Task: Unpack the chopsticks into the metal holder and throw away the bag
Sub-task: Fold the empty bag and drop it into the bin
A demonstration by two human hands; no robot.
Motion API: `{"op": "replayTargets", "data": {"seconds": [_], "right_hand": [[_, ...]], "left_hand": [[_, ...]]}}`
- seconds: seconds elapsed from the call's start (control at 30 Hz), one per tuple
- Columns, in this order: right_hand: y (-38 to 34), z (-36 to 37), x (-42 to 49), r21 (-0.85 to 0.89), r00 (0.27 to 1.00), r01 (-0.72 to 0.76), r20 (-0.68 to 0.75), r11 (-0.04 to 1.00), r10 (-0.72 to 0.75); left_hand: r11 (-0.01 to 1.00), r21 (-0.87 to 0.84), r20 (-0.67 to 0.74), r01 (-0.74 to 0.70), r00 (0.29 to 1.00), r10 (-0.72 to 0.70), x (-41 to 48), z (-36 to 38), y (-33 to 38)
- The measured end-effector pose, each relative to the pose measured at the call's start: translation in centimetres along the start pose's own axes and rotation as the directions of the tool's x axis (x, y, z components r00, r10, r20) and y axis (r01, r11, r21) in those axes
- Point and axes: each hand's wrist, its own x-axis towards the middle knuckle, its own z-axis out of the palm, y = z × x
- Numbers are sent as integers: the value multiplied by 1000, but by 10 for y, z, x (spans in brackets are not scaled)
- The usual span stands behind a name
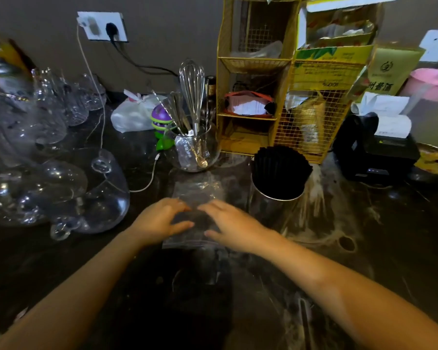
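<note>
A clear plastic bag (199, 190) lies flat on the dark counter in front of me and looks empty. My left hand (159, 219) rests on its left side and my right hand (229, 223) on its right side, fingers spread and pressing it down. To the right stands the metal holder (273, 205), upright, filled with a dense bundle of black chopsticks (280, 170) that stick out of its top.
Several clear glasses (61, 188) crowd the left. A glass bowl (191, 150) with a whisk stands behind the bag. A yellow wire rack (283, 97) and a black device (379, 152) sit at the back right. A white cable (149, 178) runs across the counter.
</note>
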Motion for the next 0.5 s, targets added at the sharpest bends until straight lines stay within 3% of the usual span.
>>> {"op": "replayTargets", "data": {"seconds": [0.2,0.5], "right_hand": [[33,52,5,-300,980,57,197,952,3],[55,67,13,-360,979,113,201,926,-41]], "left_hand": [[974,217,137,-67,990,38,-24,51,-23],[966,253,180,-62,984,16,-19,62,-36]]}}
